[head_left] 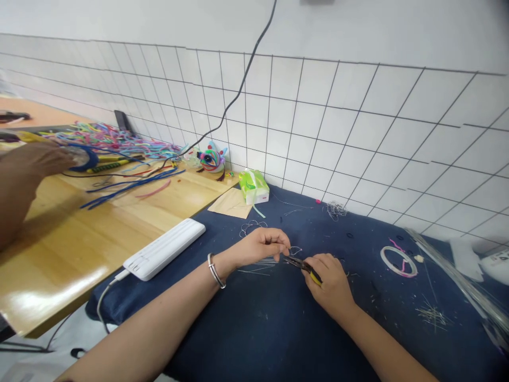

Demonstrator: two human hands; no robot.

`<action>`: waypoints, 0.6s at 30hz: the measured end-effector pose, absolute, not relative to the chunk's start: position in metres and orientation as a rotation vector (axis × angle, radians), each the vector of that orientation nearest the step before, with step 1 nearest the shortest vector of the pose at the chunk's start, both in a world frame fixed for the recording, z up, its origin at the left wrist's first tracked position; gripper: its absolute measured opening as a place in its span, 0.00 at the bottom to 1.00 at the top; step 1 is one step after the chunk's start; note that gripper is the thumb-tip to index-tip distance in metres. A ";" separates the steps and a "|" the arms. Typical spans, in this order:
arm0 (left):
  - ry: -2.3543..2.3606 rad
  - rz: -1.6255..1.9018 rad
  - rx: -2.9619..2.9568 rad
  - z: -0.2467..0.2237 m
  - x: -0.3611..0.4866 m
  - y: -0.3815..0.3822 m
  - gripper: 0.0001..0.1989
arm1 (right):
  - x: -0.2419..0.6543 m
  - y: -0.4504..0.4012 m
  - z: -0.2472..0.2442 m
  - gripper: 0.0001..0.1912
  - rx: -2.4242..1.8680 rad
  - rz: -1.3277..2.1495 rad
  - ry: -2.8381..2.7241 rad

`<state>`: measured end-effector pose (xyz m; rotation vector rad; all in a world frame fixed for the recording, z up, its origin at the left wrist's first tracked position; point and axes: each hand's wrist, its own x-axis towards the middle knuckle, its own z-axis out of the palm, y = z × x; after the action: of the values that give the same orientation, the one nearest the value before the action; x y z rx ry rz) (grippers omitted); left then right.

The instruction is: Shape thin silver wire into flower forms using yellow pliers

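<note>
"Where's the wire [296, 248]?"
"Over navy cloth [254, 329], pinched in the left hand [264, 247], beside pliers [295, 261] the right hand [329, 278] clasps."
"The step?"
"Bending, apparently; next likely calls for steady holding."

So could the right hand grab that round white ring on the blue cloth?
Probably yes: the way across the cloth to the ring looks mostly free, though the right hand grips black-and-yellow metal pliers.

Craft workshop: pliers [295, 261], wire tangle [336, 210]
</note>
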<state>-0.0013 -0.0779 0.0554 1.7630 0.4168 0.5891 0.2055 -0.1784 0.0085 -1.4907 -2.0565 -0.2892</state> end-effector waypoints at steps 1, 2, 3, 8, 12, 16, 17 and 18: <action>0.415 0.570 1.774 0.056 -0.002 -0.077 0.07 | 0.206 -0.178 0.008 0.07 -1.493 -0.287 -2.061; 0.413 0.553 1.787 0.056 -0.003 -0.076 0.07 | 0.206 -0.178 0.007 0.07 -1.497 -0.281 -2.066; 0.407 0.535 1.800 0.056 -0.004 -0.074 0.07 | 0.207 -0.178 0.007 0.07 -1.502 -0.273 -2.070; 0.350 0.446 1.834 0.057 -0.008 -0.069 0.08 | 0.210 -0.178 0.005 0.07 -1.534 -0.232 -2.085; 0.377 0.475 1.851 0.055 -0.007 -0.066 0.08 | 0.212 -0.180 0.007 0.07 -1.543 -0.243 -2.073; 0.424 0.534 1.891 0.051 -0.006 -0.065 0.09 | 0.212 -0.182 0.011 0.08 -1.551 -0.312 -2.018; 0.437 0.551 1.905 0.051 -0.005 -0.066 0.10 | 0.211 -0.182 0.013 0.08 -1.556 -0.331 -2.004; 0.446 0.565 1.918 0.050 -0.005 -0.066 0.10 | 0.211 -0.182 0.014 0.08 -1.560 -0.347 -1.996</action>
<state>-0.0047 -0.0660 0.0504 1.9179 0.4463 0.5654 0.2109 -0.1822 0.0136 -1.5596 -1.9961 -0.3469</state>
